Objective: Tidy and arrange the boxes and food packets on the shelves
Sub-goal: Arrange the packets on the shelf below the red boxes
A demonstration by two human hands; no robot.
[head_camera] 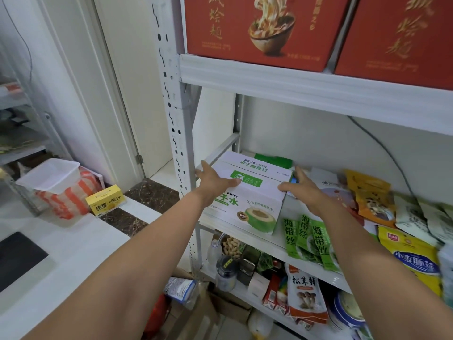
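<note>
A box is being set in its place on the shelf, so the step in hand looks like the tidying of this one box. Both hands are laid on it.

The left hand [215,180] is spread flat on the top of the box [250,200], near its left side. Its fingers are straight and nothing is gripped. The right hand [304,190] is pressed against the right side of the box, with the thumb on the top edge. Its fingers are mostly straight too. The box is held between the two hands, which are kept well apart.

The box is white and green, with a cut coconut printed on the front. It is stood at the left end of the middle shelf [267,244], close to the front edge and turned a little.

Next, the box may need to be pushed back and squared up. Care is needed, because a green bag [274,159] is lying just behind it.

Just beside the box, on the right, three green packets [311,239] are hung over the shelf edge. Further right, an orange packet [372,197] and a yellow packet [411,258] are piled in a loose heap. These are not yet lined up. Big red boxes [264,28] are kept on the shelf above.
</note>
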